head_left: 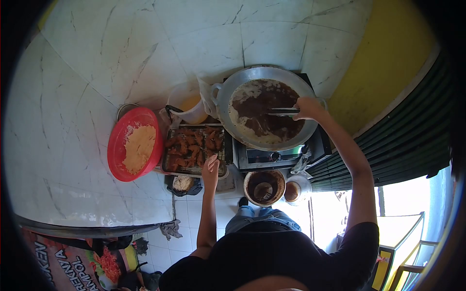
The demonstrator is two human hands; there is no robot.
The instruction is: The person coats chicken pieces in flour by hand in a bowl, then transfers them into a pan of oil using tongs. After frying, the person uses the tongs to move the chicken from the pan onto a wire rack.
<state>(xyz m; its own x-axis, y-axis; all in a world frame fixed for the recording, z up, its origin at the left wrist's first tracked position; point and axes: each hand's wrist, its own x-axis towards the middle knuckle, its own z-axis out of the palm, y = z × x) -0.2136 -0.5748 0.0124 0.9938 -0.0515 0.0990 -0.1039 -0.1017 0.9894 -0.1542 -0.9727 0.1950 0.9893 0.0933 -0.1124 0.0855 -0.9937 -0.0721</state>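
Note:
My right hand (307, 108) is closed around metal tongs (284, 112), which reach over the large wok (224, 104). Dark oil with pale foam (264, 109) fills the wok, and the tips of the tongs are at or just above its surface. My left hand (211, 165) hangs at the front right edge of a tray (194, 171), its fingers loosely stretched and nothing visible in them. Several browned fried pieces (187, 145), resembling fried chicken, lie on the rack in that tray.
The wok stands on a gas stove (275, 156). Left of the tray sits a red basin (116, 160) of flour (140, 148). A clear plastic container (187, 104) with yellowish contents is behind the tray. Below the stove are a stained bucket (250, 194) and a smaller tub (303, 186).

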